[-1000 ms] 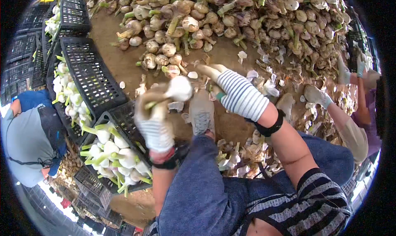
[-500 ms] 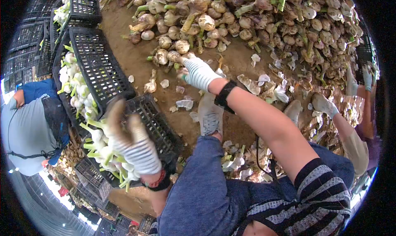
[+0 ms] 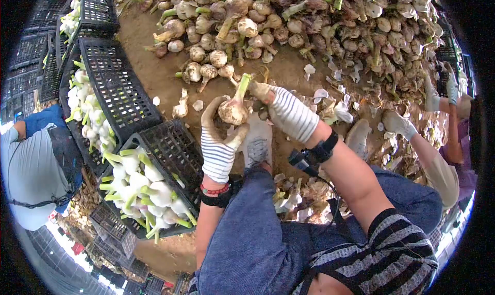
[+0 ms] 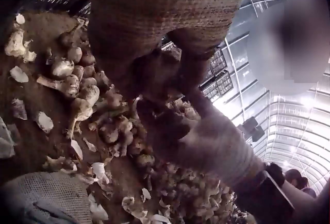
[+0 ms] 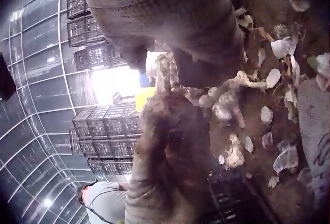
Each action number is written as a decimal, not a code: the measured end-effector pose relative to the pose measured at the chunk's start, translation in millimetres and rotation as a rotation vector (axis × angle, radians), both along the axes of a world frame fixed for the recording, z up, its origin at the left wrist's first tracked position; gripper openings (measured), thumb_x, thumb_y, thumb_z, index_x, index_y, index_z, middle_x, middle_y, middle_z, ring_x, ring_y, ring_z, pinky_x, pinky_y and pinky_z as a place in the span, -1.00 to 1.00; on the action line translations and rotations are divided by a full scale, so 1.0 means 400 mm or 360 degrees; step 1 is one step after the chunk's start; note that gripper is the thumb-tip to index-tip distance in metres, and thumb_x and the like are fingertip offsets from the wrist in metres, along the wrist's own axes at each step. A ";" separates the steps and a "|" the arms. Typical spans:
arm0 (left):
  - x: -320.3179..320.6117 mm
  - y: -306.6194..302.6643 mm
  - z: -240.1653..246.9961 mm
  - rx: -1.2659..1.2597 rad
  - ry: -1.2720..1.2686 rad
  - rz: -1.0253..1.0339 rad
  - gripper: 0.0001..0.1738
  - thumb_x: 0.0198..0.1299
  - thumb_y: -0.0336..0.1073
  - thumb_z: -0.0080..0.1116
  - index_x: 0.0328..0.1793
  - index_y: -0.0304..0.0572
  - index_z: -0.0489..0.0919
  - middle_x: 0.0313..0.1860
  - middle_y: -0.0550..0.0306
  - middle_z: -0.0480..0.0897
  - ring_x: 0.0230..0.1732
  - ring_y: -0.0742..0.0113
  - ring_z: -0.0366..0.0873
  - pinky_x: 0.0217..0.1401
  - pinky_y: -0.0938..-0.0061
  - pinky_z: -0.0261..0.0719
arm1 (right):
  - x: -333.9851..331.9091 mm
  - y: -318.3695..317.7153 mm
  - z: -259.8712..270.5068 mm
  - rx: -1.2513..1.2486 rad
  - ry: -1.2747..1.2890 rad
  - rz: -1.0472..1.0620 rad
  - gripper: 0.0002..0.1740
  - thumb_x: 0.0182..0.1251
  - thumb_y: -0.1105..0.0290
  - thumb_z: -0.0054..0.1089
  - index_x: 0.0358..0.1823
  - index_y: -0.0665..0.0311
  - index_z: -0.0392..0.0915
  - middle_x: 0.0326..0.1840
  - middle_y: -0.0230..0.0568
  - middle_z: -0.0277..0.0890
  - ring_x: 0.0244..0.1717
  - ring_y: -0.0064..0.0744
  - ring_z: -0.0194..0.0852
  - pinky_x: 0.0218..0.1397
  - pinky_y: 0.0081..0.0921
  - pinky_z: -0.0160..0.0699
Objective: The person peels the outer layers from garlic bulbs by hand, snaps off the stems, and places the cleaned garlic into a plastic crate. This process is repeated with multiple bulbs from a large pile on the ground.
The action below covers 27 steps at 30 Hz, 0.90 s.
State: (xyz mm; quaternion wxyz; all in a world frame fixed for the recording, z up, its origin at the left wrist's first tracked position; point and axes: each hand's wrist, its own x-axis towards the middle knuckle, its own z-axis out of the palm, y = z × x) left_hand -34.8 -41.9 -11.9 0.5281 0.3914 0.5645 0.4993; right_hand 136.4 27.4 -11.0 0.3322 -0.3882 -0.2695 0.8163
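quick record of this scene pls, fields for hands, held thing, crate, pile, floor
left hand: fingers and thumb round a bulb
right hand: by the bulb's stem; grip unclear
held bulb: dirty skin, green stem attached
near crate: black, holds white bulbs with green stems
pile: unpeeled garlic, beyond the hands
floor: brown, scattered skins
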 end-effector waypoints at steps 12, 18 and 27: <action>0.043 0.010 0.019 0.0076 0.0126 -0.0091 -0.16 -0.07 -0.61 0.40 0.38 -0.20 0.27 0.29 0.05 0.41 0.30 0.23 0.41 0.40 0.34 0.39 | 0.021 -0.005 0.011 0.0505 -0.0697 0.0181 -0.55 0.42 0.10 0.15 -0.01 0.41 0.58 -0.19 -0.18 0.64 -0.16 -0.49 0.52 -0.05 -0.46 0.51; 0.050 0.015 0.016 0.0111 0.0135 -0.0128 -0.18 -0.04 -0.62 0.37 0.39 -0.20 0.26 0.30 0.04 0.40 0.31 0.22 0.41 0.40 0.31 0.40 | 0.024 0.000 0.038 0.0420 -0.0542 0.0092 -0.54 0.42 0.09 0.16 0.00 0.42 0.57 -0.24 -0.22 0.64 -0.20 -0.54 0.48 -0.10 -0.51 0.51; 0.044 0.011 0.008 0.0092 0.0053 -0.0178 -0.14 -0.03 -0.52 0.43 0.42 -0.12 0.25 0.32 0.05 0.40 0.32 0.17 0.40 0.41 0.26 0.39 | 0.052 0.014 0.067 0.0377 -0.0655 0.0281 -0.58 0.44 0.14 0.13 0.06 0.37 0.56 -0.19 -0.22 0.66 -0.17 -0.55 0.50 -0.06 -0.50 0.52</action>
